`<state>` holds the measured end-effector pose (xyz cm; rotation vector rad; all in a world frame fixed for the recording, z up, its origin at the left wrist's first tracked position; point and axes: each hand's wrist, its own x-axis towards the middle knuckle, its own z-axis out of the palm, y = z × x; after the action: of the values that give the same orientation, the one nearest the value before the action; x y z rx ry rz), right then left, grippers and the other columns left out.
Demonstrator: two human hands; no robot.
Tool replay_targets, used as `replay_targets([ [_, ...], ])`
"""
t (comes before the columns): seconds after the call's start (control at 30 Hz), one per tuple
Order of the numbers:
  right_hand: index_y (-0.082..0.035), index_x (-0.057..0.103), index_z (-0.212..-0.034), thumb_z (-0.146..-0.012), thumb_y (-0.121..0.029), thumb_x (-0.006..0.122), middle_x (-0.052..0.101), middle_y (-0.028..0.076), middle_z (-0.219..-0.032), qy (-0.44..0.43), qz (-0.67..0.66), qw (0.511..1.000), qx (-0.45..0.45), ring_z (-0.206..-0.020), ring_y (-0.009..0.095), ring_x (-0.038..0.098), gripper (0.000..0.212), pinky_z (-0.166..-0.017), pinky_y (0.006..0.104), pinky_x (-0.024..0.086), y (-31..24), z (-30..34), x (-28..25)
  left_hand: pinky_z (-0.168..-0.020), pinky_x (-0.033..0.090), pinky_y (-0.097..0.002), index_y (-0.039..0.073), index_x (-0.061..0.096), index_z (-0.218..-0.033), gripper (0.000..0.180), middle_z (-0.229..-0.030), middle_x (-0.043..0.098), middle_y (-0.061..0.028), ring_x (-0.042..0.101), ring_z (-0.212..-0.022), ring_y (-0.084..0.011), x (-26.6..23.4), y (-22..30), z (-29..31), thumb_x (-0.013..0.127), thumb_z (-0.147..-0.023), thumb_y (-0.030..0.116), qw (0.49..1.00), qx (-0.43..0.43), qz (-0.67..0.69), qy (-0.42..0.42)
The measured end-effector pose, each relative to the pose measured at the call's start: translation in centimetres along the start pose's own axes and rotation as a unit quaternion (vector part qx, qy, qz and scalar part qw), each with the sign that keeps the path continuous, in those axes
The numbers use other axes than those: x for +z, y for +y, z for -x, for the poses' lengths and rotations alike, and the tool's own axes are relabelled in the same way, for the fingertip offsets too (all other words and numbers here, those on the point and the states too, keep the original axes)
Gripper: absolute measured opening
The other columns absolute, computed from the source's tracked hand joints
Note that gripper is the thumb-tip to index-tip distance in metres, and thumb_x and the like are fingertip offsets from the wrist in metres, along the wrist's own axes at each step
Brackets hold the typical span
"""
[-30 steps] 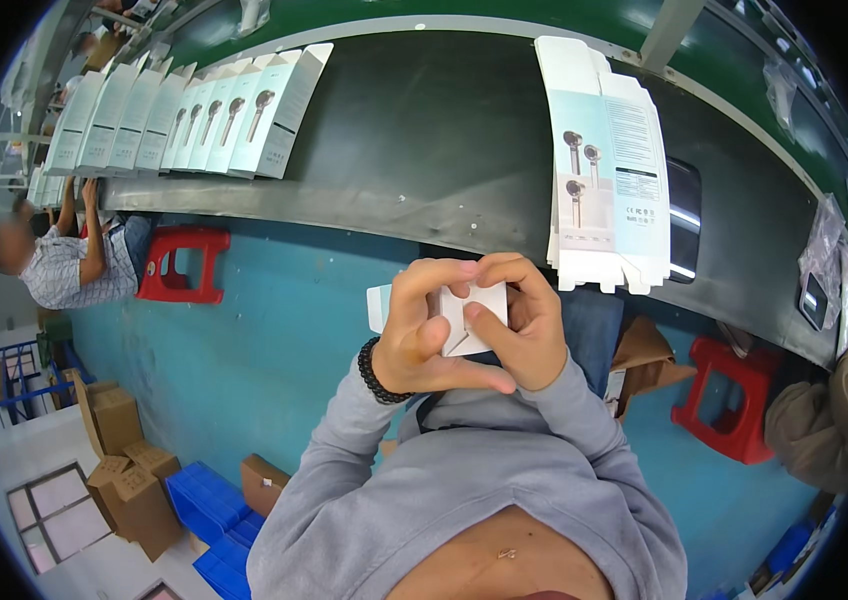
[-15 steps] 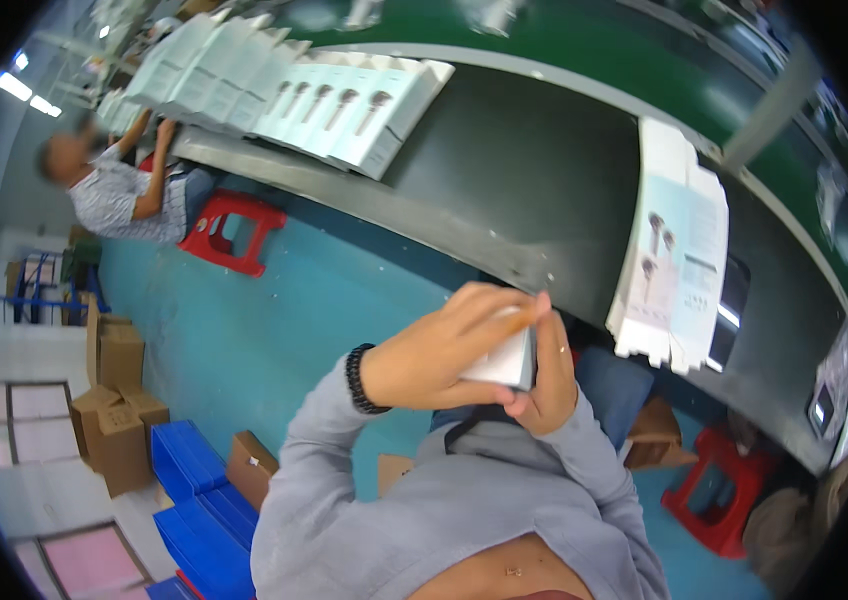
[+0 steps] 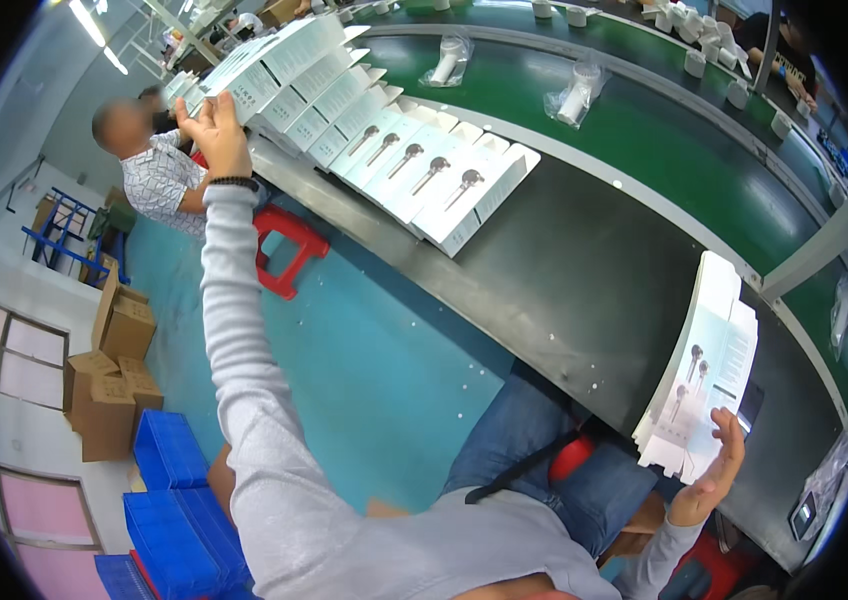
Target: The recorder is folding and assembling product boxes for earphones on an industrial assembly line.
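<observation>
My left hand (image 3: 216,140) reaches far out to the left, at the end of the row of folded white and pale-green cartons (image 3: 429,180). Its fingers are apart, with the fingertips beside a carton at the row's far end; whether they touch it is hard to tell. On the right, my right hand (image 3: 712,472) has its fingers spread at the near right edge of a stack of flat, unfolded cartons (image 3: 706,360), which carry pictures of a dark-headed appliance. The fingertips overlap the stack's edge, and nothing shows gripped in them.
The cartons rest on a dark metal bench (image 3: 574,260). Behind it runs a green conveyor (image 3: 524,105) with bagged white parts (image 3: 576,95). A person (image 3: 159,170) sits at far left near a red stool (image 3: 286,250). Blue bins (image 3: 179,530) and brown boxes (image 3: 109,405) stand at lower left.
My hands, earlier together around a small white carton before my body, have parted. The left has stretched to the carton row; the right has moved to the flat stack. The view has shifted.
</observation>
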<state>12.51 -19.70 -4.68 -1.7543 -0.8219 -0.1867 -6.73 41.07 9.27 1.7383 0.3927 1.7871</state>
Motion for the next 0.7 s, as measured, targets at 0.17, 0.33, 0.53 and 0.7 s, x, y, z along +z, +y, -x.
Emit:
replay_targets([
  [0.17, 0.003, 0.044, -0.121, -0.085, -0.058, 0.034, 0.047, 0.018, -0.119, -0.079, 0.202, 0.976, -0.005, -0.115, 0.033, 0.041, 0.07, -0.095, 0.042, 0.029, 0.4, -0.1, -1.8, -0.084, 0.041, -0.0294, 0.001, -0.001, -0.134, 0.081, -0.116, 0.045, -0.0208, 0.05, -0.1, -0.0206, -3.0, -11.5, -5.3, 0.059, -0.084, 0.02, 0.993, -0.002, -0.098, 0.062],
  [0.33, 0.001, 0.048, -0.119, -0.079, -0.054, 0.049, 0.042, 0.02, -0.126, -0.19, 0.339, 0.921, -0.032, -0.118, 0.039, 0.036, 0.067, -0.096, 0.0465, 0.028, 0.0, 0.0, -2.4, -0.1, 0.028, -0.0357, -0.005, -0.005, -0.135, 0.093, -0.134, 0.021, -0.0317, 0.029, -0.125, -0.035, -1.3, -12.7, -4.6, 0.063, -0.078, 0.021, 0.98, -0.032, -0.182, 0.07],
  [0.53, -0.003, 0.05, -0.117, -0.077, -0.033, 0.06, 0.039, 0.02, -0.129, -0.279, 0.389, 0.877, -0.045, -0.118, 0.039, 0.037, 0.052, -0.095, 0.0464, 0.029, -0.6, 0.6, -2.6, -0.101, 0.026, -0.0324, -0.011, -0.004, -0.133, 0.1, -0.133, 0.024, -0.0279, 0.029, -0.124, -0.0318, -0.2, -9.3, -2.4, 0.068, -0.073, 0.026, 0.954, -0.09, -0.266, 0.107],
  [0.7, 0.0, 0.058, -0.106, -0.078, -0.015, 0.06, 0.052, 0.023, -0.114, -0.259, 0.328, 0.905, -0.072, -0.102, 0.039, 0.05, 0.032, -0.085, 0.0445, 0.04, -1.0, 1.4, -4.8, -0.107, 0.014, -0.0353, -0.006, 0.005, -0.136, 0.095, -0.141, 0.014, -0.0229, 0.016, -0.132, -0.0299, 4.4, -2.2, 6.5, 0.071, -0.072, 0.022, 0.977, 0.026, -0.202, -0.067],
])
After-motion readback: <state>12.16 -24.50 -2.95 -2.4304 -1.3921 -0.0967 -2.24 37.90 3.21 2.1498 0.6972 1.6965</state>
